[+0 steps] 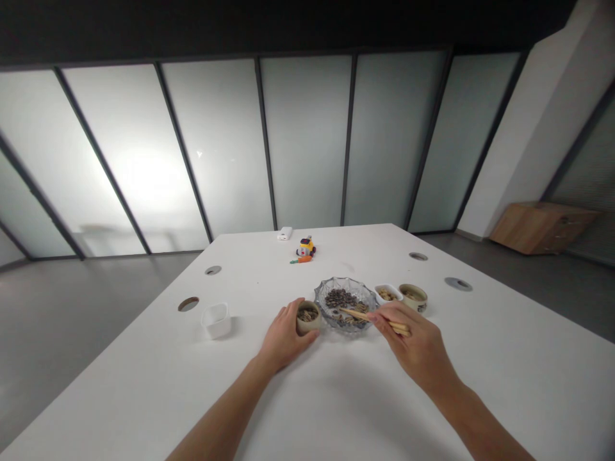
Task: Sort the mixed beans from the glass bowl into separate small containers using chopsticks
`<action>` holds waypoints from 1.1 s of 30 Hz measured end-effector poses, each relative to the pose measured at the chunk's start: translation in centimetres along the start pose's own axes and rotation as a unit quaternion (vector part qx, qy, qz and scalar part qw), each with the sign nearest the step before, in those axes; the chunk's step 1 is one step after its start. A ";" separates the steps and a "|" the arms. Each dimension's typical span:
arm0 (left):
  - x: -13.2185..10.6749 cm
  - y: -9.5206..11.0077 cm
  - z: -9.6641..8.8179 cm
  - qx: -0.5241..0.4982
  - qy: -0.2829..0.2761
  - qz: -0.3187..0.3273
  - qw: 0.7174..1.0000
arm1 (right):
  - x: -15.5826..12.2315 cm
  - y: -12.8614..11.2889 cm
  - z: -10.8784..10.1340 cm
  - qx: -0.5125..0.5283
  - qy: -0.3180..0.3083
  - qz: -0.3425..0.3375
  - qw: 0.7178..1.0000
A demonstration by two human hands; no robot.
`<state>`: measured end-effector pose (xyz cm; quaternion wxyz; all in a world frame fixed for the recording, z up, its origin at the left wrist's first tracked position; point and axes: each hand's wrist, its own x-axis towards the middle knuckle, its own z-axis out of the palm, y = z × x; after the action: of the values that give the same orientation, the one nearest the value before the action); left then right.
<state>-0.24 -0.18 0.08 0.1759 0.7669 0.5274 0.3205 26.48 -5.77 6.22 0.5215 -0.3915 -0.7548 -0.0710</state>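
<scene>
1. Steadying the small round beige pot (310,327), the left hand (287,334) is curved around its side, spread only to its width.
2. The right hand (414,335) is closed around pale wooden chopsticks (356,314); their tips, to its left, reach into the clear scalloped glass bowl (321,303). Whether they pinch something, I cannot tell.
3. For good control, the grip should be light and the pot unmoving.

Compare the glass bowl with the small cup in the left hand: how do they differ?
The glass bowl is clear with a wavy rim; the small cup is opaque beige with a round rim. The glass bowl is wider than the small cup. The left hand grips the small cup, while the chopsticks in the right hand reach into the glass bowl. Both contain small tan-brown pieces.
</scene>
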 end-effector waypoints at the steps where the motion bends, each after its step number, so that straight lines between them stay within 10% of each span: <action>1: 0.0 0.0 0.0 0.001 0.000 0.000 1.000 | 0.0 0.0 0.0 -0.001 0.007 0.000 1.000; 22: 0.1 -0.1 -0.1 -0.006 -0.001 0.007 1.000 | -0.4 -2.2 0.7 0.103 0.033 -0.008 0.994; 33: 0.0 -0.3 0.0 -0.002 0.003 -0.003 1.000 | 0.3 1.4 -1.0 -0.029 0.029 0.001 0.999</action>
<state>-0.46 -0.03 -0.12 0.1773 0.7642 0.5292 0.3233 28.09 -5.11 6.51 0.5315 -0.4050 -0.7367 -0.1040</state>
